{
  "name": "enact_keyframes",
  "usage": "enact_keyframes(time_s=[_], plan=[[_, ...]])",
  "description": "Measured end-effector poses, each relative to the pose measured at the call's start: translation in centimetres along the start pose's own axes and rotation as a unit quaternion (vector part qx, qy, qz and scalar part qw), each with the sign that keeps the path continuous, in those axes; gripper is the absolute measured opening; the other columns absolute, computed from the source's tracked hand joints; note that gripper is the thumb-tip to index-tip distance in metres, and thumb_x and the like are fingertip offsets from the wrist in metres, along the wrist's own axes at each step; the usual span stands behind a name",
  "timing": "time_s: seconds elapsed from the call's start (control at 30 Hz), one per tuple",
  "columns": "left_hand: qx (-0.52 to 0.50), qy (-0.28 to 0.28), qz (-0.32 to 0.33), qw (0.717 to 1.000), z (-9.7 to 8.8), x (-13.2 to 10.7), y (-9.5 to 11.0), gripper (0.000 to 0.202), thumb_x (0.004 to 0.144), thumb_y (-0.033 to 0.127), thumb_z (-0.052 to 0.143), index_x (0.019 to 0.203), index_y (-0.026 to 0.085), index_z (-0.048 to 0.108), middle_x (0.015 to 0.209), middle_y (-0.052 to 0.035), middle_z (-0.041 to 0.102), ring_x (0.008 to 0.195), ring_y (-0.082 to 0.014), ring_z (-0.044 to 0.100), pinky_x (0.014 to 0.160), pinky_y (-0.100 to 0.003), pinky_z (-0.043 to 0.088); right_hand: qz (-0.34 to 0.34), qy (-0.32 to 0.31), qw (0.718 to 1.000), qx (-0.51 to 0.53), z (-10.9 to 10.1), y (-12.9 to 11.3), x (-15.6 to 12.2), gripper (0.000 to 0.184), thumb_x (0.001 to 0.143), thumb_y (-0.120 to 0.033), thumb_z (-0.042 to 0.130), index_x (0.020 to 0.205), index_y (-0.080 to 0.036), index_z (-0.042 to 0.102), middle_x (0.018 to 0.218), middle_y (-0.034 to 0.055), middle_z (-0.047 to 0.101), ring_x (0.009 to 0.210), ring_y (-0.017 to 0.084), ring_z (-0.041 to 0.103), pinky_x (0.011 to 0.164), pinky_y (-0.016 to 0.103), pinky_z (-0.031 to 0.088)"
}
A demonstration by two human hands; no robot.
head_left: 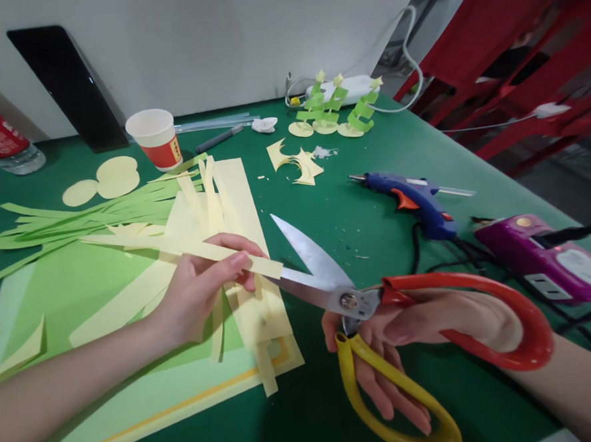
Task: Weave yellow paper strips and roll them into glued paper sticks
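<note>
My left hand (pixel 199 290) pinches a long pale yellow paper strip (pixel 177 245) between thumb and fingers, holding it level above a pile of yellow strips (pixel 234 205). My right hand (pixel 422 333) grips a pair of scissors (pixel 340 291) with one red handle loop and one yellow. The blades are spread wide, and the strip's right end sits between them near the pivot. Under the strips lie sheets of green and yellow paper (pixel 93 280) on the green table (pixel 366 390).
Green paper strips (pixel 75 218) fan out at left beside yellow paper discs (pixel 110 179). A paper cup (pixel 156 137), a black panel (pixel 64 85), a bottle (pixel 0 139), green paper figures (pixel 331 109), a blue glue gun (pixel 414 200) and a purple device (pixel 548 252) surround the work. Red frames (pixel 515 47) stand at right.
</note>
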State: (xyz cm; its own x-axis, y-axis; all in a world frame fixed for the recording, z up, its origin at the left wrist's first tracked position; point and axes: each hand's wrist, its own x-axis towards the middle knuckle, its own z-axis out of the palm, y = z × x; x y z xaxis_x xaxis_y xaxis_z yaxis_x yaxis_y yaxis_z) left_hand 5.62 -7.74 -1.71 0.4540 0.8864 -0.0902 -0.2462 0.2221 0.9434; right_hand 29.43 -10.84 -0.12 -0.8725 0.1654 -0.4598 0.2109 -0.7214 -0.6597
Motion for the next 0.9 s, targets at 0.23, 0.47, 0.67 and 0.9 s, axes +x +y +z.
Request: enact_keyframes(time_s=[0.23, 0.47, 0.67, 0.9], plan=[[0.075, -0.020, -0.036, 0.996, 0.6, -0.8, 0.4, 0.003, 0.074, 0.023, 0.066, 0.074, 0.022, 0.069, 0.078, 0.0008, 0.064, 0.063, -0.0080, 0.058, 0.056, -0.015, 0.050, -0.034, -0.045, 0.998, 0.001, 0.4, 0.5, 0.4, 0.036, 0.082, -0.039, 0.044, 0.110, -0.016, 0.041, 0.085, 0.0097, 0.064, 0.070, 0.017, 0.066, 0.061, 0.026, 0.049], [0.104, 0.008, -0.071, 0.992, 1.2, -1.0, 0.5, 0.011, 0.067, 0.028, 0.072, 0.072, 0.020, 0.067, 0.071, 0.0012, 0.062, 0.054, -0.0064, 0.053, 0.048, -0.014, 0.046, -0.054, 0.004, 0.997, -0.057, 1.0, 1.1, 0.1, 0.030, 0.086, -0.041, 0.039, 0.081, -0.015, 0.053, 0.088, 0.0116, 0.063, 0.072, 0.016, 0.065, 0.068, 0.027, 0.049], [0.122, 0.016, -0.114, 0.986, 1.1, -1.0, 0.8, 0.014, 0.066, 0.029, 0.073, 0.075, 0.019, 0.068, 0.071, 0.0014, 0.066, 0.052, -0.0063, 0.055, 0.049, -0.015, 0.047, -0.075, 0.036, 0.995, -0.059, 1.3, 1.6, 0.2, 0.028, 0.087, -0.041, 0.041, 0.084, -0.017, 0.055, 0.090, 0.0107, 0.062, 0.071, 0.016, 0.064, 0.066, 0.027, 0.049], [0.167, 0.017, -0.143, 0.975, 0.6, -0.7, 1.3, 0.008, 0.066, 0.024, 0.073, 0.060, 0.019, 0.071, 0.057, 0.0018, 0.069, 0.055, -0.0098, 0.062, 0.056, -0.015, 0.050, -0.141, 0.117, 0.982, -0.042, 1.8, 2.7, 0.6, 0.024, 0.087, -0.040, 0.043, 0.104, -0.023, 0.049, 0.072, 0.0008, 0.053, 0.059, 0.011, 0.055, 0.051, 0.021, 0.040]])
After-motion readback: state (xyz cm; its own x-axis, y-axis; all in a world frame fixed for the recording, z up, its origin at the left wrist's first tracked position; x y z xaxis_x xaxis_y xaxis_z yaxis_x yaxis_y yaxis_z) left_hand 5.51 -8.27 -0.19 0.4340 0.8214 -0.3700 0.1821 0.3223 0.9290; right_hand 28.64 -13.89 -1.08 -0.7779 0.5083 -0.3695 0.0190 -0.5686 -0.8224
